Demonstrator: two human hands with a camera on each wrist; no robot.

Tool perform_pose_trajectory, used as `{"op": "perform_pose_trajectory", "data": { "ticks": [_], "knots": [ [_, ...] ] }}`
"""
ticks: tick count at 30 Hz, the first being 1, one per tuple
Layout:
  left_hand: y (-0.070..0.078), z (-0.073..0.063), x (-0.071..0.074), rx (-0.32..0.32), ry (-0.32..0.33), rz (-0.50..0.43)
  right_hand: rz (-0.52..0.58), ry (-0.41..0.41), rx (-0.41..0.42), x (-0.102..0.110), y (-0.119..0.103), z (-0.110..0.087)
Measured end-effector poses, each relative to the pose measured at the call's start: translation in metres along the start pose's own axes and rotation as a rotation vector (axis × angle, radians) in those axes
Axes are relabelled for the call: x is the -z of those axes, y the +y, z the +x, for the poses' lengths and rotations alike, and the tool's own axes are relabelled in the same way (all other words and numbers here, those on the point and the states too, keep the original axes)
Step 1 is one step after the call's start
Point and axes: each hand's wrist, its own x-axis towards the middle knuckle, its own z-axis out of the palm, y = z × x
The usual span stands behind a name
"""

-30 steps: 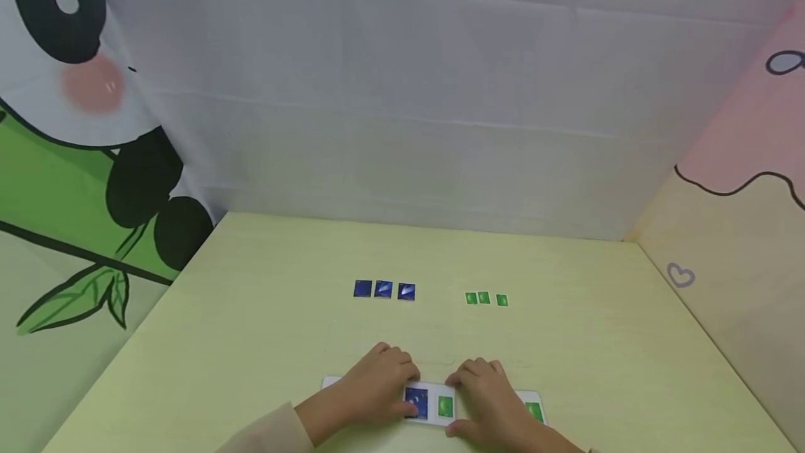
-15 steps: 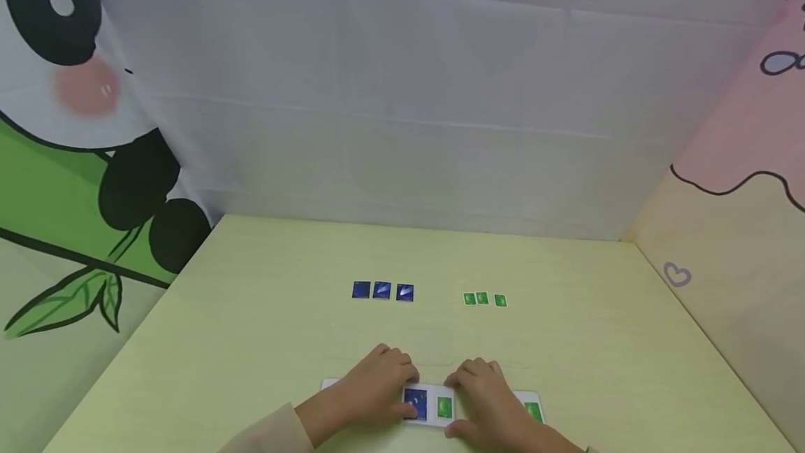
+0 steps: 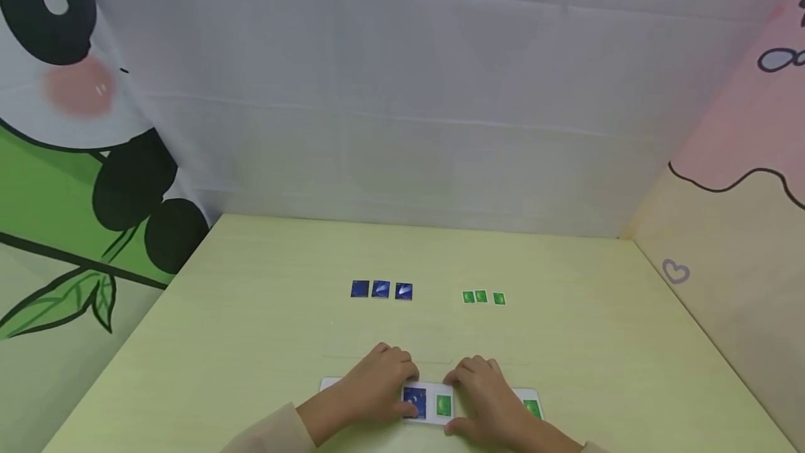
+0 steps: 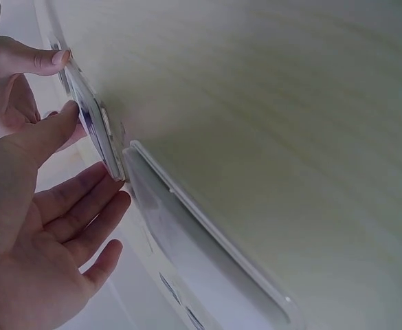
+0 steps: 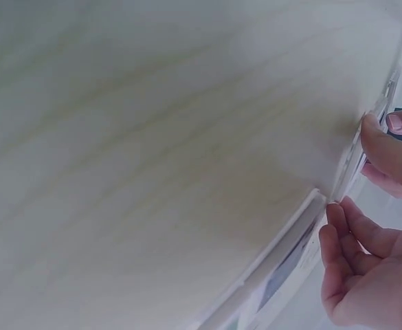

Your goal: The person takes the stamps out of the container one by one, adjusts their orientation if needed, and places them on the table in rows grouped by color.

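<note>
A pale yellow table [image 3: 277,257] with faint wood grain narrows toward a creased white backdrop [image 3: 402,89]. On the left stands a printed panel [image 3: 138,243] with a large black-and-white cartoon face and green leaves; on the right, a pink-and-cream panel [image 3: 729,229] with a small heart outline.

At the near edge of the head view, a white card [image 3: 431,407] with a blue picture and a green one lies between the hands. The left hand [image 3: 377,383] pinches its left side, thumb over part of the blue picture, the other fingertips at the far edge. The right hand [image 3: 487,400] has thumb and fingertips clamped on its right corners.

Farther back lie three blue squares [image 3: 380,289] and, apart from them to the right, three green squares [image 3: 481,296].

The hands and forearms hide most of two white panels beside the card — the left panel [image 3: 329,382] and the right panel [image 3: 527,394], whose green picture is cut short. Whether they join the card cannot be told; the wrist views are hazy, showing them nearly edge-on.
</note>
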Motion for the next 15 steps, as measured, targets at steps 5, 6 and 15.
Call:
{"op": "perform_pose_trajectory", "data": {
  "ticks": [5,6,15],
  "knots": [
    [-0.0002,0.0012,-0.0017,0.014,-0.011,0.009,0.013,-0.009,-0.007,-0.001,-0.0009,0.0004],
    [0.0,0.0015,-0.0023,0.019,-0.014,0.01,0.016,-0.012,-0.008,-0.0012,-0.0009,0.0003],
    [0.0018,0.0016,-0.0046,0.023,-0.007,0.037,0.018,-0.008,0.009,-0.0032,0.0022,0.0007]
  ]
}}
